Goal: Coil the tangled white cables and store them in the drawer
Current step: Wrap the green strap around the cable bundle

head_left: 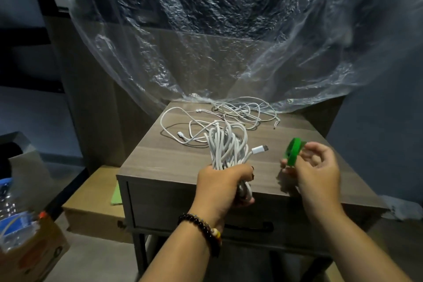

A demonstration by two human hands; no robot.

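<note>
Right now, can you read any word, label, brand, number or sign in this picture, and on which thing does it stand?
No text can be read.
Blue label on the plastic bottle at lower left: print too blurred to read.
Orange marks on the cardboard box beneath it: blurred, unreadable.
Green tape roll, coiled white cable, drawer front: no writing visible.

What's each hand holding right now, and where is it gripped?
Left hand grips the coiled white cable at its lower end; right hand pinches the green tape roll by its rim.
</note>
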